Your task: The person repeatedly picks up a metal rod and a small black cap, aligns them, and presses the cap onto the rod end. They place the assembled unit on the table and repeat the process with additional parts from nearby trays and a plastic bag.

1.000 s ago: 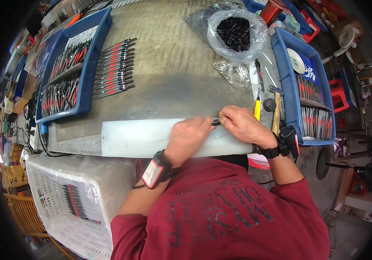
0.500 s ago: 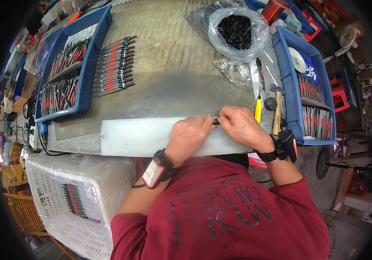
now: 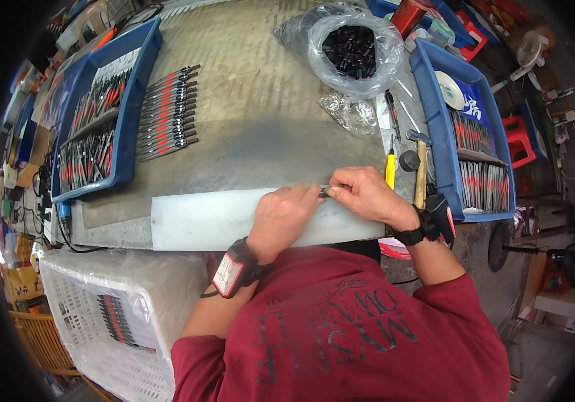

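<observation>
Both hands meet over a white plastic board [image 3: 197, 218] along the table's near edge. Between my fingertips shows a small dark piece [image 3: 324, 193], mostly hidden, so its kind cannot be made out. My left hand [image 3: 282, 218] is closed round its left end. My right hand [image 3: 366, 195] pinches its right end between thumb and fingers. Farther left lies a row of slim black-and-red pen-shaped tools [image 3: 168, 115], side by side. A clear plastic bag [image 3: 389, 57] full of small black parts [image 3: 349, 52] stands open at the far right.
Blue trays of slim tools flank the table: a left tray [image 3: 132, 144] and a right tray [image 3: 428, 100]. Near my right hand lie a yellow-handled tool [image 3: 390, 171], a hammer [image 3: 421, 175] and a round black piece [image 3: 409, 161]. A white plastic-lined crate [image 3: 143, 295] stands below left.
The dark piece has turned slightly and shows less between my fingers. Both hands stay together over the board. The whole view has shifted a little.
</observation>
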Tool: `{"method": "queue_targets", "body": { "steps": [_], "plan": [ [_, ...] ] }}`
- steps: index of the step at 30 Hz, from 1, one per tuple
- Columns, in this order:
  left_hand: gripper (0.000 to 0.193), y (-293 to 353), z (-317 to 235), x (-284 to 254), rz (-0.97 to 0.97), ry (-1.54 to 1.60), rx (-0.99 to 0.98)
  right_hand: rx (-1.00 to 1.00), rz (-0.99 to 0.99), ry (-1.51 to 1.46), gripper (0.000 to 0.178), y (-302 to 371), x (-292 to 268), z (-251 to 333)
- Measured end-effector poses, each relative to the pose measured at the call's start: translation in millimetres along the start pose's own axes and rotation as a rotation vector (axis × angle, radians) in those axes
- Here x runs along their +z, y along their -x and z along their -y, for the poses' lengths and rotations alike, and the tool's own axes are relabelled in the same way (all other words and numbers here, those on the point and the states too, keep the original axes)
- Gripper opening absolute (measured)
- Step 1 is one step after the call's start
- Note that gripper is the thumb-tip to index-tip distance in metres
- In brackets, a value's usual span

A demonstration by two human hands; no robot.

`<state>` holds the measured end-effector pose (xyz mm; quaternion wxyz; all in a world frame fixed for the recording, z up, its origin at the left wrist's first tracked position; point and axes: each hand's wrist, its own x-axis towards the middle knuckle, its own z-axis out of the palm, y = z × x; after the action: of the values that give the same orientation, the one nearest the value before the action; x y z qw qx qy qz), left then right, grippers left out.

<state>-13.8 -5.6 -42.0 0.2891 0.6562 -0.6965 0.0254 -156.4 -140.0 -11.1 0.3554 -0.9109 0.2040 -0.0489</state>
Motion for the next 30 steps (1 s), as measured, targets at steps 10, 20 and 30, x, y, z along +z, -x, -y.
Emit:
{"method": "queue_targets", "body": {
  "steps": [10,20,30],
  "plan": [
    [0.019,-0.3,3.1,0.8,-0.035,0.087,-0.064,0.032,-0.442,0.208,0.015,-41.8,-53.4,-62.7],
    [0.019,-0.2,2.8,0.2,-0.029,0.072,-0.052,0.03,-0.232,0.645,0.012,-69.3,-43.9,-95.0],
    [0.019,0.8,4.5,1.3,-0.03,0.074,-0.046,0.185,-0.344,0.032,0.013,-45.8,-50.0,-61.8]
  ]
}}
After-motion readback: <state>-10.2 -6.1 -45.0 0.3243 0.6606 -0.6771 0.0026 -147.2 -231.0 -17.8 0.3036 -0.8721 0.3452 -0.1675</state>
